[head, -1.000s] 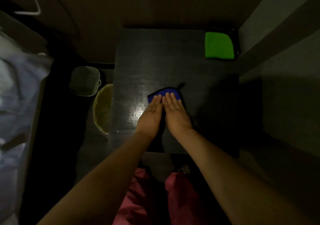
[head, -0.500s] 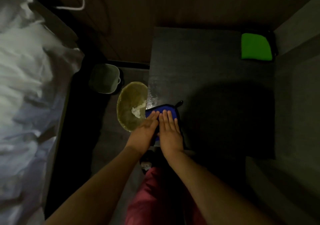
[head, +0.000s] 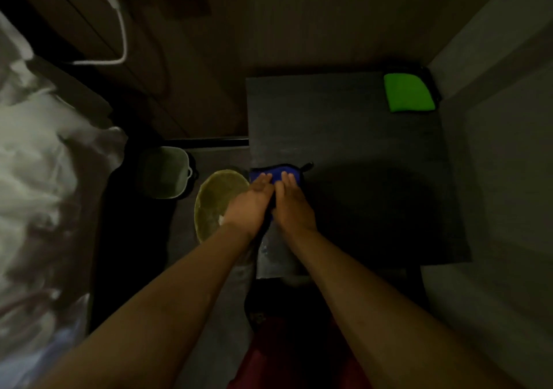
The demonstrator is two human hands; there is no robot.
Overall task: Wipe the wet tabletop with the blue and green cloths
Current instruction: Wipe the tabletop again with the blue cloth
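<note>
Overhead, looking down past my own forearms. The landmark for all positions is the dark tabletop, a rectangular slab set against the pale wall on its right side.

(a) White bedding, rumpled and blurred, lies well to the left of the tabletop, beyond a strip of dark floor.

(b) My red trousers show below the tabletop's near edge.

(c) A pale pail stands on the floor left of the tabletop, near its left edge.

(d) A yellowish round basin sits on the floor just beside the tabletop's left edge, between the pail and the table; a small white patch shows inside it, too dim to identify.

(e) My left hand and right hand lie side by side at the tabletop's left edge. Both are flat, palms down, with fingers extended forward, pressing on the blue cloth and gripping nothing.

(f) The green cloth, folded, rests on the tabletop's far right corner, well apart from my hands.

(g) The blue cloth lies on the tabletop at its left edge, under my fingers and palms; its far margin and a dark loop show beyond my fingertips.

(h) A faint wet sheen marks the tabletop's near left corner, just behind my wrists.
</note>
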